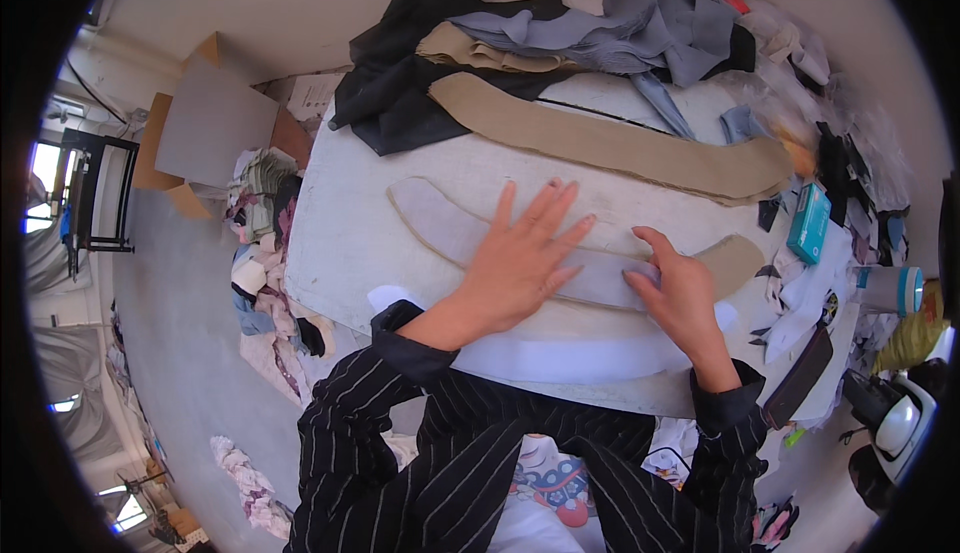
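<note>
On the white table (340, 223) lies a curved tan fabric piece (738, 263) with a whitish strip (440, 215) of much the same shape on top of it. The tan shows past the strip at the right end and as a thin rim along the edges. My left hand (525, 258) rests flat across the middle of the strip, fingers spread. Toward the strip's right end, my right hand (682, 291) touches it with the thumb. Its index finger is apart from the thumb, and the other fingers are partly hidden. White curved strips (560, 355) lie nearest me, partly under my forearms.
Beyond my hands lies a stack of curved tan pieces (610, 145). Heaped grey-blue fabric (610, 38) and black cloth (395, 83) fill the far side. A teal box (808, 223), a cup (890, 290) and scraps sit at right. Left stands a cardboard box (215, 123).
</note>
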The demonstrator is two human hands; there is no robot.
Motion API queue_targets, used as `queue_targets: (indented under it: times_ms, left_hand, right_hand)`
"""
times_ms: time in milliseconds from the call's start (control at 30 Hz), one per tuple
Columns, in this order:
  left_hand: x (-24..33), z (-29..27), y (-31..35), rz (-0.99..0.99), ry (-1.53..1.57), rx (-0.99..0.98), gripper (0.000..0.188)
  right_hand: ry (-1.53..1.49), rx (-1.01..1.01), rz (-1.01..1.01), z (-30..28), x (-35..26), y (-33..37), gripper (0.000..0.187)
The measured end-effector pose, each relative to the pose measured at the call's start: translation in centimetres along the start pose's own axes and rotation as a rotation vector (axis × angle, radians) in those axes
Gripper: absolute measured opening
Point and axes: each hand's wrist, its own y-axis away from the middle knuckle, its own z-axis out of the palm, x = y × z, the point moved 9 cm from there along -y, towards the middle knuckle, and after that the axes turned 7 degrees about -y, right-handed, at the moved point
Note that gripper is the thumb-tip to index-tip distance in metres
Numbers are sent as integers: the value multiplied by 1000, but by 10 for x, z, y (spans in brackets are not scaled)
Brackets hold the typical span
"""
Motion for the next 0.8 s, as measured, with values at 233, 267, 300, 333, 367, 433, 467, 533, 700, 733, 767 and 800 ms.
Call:
queue_targets:
  times_ms: [233, 267, 300, 333, 367, 433, 467, 533, 700, 733, 767, 800]
  left_hand:
    - [18, 30, -11, 95, -16, -134, 58]
    - [19, 31, -11, 98, -11, -134, 59]
    - [18, 31, -10, 96, -12, -138, 59]
    - [17, 31, -9, 88, -6, -142, 60]
    - [17, 31, -8, 79, 1, -147, 61]
    - [18, 29, -10, 84, 9, -146, 62]
    - [19, 28, -11, 89, 12, -141, 63]
    - [20, 27, -13, 91, 12, -139, 64]
    - [19, 26, -12, 81, 11, -142, 64]
    - [19, 26, -12, 83, 10, -139, 65]
    - [19, 26, -11, 86, 8, -137, 65]
    - [18, 27, -10, 83, 3, -136, 65]
  right_hand:
    - [-181, -84, 117, -37, 20, 12, 54]
    - [-190, -67, 137, -51, 29, 16, 55]
    - [-205, -53, 150, -59, 36, 18, 56]
    - [-174, -19, 134, -66, 41, 18, 56]
    - [-142, 15, 117, -72, 45, 18, 57]
    - [-48, 67, 114, -83, 48, 18, 55]
    - [-26, 89, 107, -84, 49, 18, 55]
    - [16, 134, 90, -83, 57, 18, 56]
    - [4, 266, 9, -93, 71, 26, 59]
    - [-5, 304, -46, -101, 73, 30, 59]
    - [-141, 283, 77, -104, 90, 34, 59]
    - [-281, 259, 196, -103, 104, 37, 59]
